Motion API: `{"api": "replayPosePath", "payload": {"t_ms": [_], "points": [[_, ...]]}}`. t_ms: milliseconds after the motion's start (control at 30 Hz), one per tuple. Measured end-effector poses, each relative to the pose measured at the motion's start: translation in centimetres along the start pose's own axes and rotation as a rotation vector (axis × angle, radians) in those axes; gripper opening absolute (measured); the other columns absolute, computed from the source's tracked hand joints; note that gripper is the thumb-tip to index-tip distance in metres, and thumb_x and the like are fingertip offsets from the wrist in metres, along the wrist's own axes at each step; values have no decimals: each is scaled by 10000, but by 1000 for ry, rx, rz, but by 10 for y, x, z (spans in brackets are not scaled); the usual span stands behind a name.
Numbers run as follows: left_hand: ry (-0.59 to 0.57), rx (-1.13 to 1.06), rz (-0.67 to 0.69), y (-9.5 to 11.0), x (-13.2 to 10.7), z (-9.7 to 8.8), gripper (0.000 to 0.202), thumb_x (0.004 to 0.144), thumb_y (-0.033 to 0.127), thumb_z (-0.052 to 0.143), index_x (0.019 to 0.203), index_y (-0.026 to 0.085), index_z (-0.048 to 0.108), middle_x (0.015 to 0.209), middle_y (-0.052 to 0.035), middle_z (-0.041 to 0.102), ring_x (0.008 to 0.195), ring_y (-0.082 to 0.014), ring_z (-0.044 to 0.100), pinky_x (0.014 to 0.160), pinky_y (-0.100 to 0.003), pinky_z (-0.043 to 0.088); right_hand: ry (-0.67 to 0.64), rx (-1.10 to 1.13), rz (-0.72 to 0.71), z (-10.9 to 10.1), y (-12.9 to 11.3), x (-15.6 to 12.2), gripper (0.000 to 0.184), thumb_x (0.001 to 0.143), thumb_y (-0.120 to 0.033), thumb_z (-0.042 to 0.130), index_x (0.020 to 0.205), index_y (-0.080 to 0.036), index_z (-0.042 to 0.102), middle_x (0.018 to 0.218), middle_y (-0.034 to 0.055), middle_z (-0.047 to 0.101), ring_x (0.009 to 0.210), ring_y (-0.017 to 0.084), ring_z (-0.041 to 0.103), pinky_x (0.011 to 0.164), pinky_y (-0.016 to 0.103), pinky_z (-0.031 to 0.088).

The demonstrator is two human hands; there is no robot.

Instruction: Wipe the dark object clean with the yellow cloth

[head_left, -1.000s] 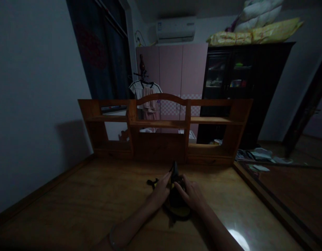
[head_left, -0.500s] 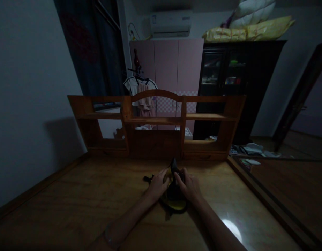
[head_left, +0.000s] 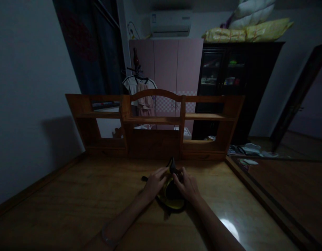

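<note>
The black-and-yellow item (head_left: pixel 175 204) is gripped by the left hand (head_left: pixel 155 182) and the right hand (head_left: pixel 188 185) near the far edge of the table (head_left: pixel 108 188); whether its dark centre holds anything cannot be told.

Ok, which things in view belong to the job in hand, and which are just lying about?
In the job:
Black-and-yellow item, too dark to identify
Left hand and right hand, both gripping it
Wooden tabletop under them

Just around:
Wooden shelf unit
Hanging clothes
Pink wardrobe
Yellow bags atop the dark cabinet
Air conditioner
</note>
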State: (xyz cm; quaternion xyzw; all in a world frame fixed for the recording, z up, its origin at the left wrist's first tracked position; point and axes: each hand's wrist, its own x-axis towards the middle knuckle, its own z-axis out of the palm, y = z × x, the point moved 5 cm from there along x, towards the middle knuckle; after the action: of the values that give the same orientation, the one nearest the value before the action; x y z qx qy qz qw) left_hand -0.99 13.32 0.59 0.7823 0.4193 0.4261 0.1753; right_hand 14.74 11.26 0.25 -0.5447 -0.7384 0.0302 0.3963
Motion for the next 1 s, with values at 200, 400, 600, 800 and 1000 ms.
{"api": "replayPosePath", "payload": {"t_ms": [200, 400, 600, 800, 1000], "points": [[-91, -7, 43, 3, -1, 3, 396, 830, 195, 475, 1222, 227, 518, 1250, -56, 562, 1178, -189, 496, 1028, -350, 373, -27, 3, -91, -3, -8, -2, 344, 873, -496, 465, 997, -176, 489, 686, 28, 642, 555, 176, 611, 490, 230, 347], [-133, -22, 21, -2, -2, 10, 471, 796, 152, 482, 1266, 182, 457, 1274, -106, 534, 1186, -208, 484, 1016, -365, 373, -40, -1, -105, -1, -9, -2, 405, 850, -517, 497, 1055, -168, 504, 717, 44, 654, 608, 199, 630, 524, 240, 370], [-74, 24, -118, -11, 0, 10, 398, 770, 147, 489, 1163, 207, 509, 1105, -74, 630, 1024, -215, 579, 884, -337, 441, -142, 84, -90, -5, -11, -1, 441, 854, -502, 509, 1165, -192, 460, 794, 41, 655, 706, 210, 633, 578, 246, 406], [-31, 77, -195, -19, 2, 2, 426, 722, 165, 534, 1147, 193, 523, 982, -58, 665, 902, -215, 614, 805, -320, 462, -216, 166, -121, 1, -13, -4, 565, 832, -370, 565, 1317, -223, 313, 992, 53, 642, 833, 207, 629, 673, 257, 443], [-5, 48, -106, -11, 0, 1, 501, 718, 126, 508, 1217, 178, 485, 1194, -93, 581, 1110, -239, 524, 973, -383, 384, -197, 139, -137, 4, -13, -2, 425, 860, -344, 525, 1238, -221, 375, 930, 37, 653, 805, 203, 636, 646, 247, 426]]}}
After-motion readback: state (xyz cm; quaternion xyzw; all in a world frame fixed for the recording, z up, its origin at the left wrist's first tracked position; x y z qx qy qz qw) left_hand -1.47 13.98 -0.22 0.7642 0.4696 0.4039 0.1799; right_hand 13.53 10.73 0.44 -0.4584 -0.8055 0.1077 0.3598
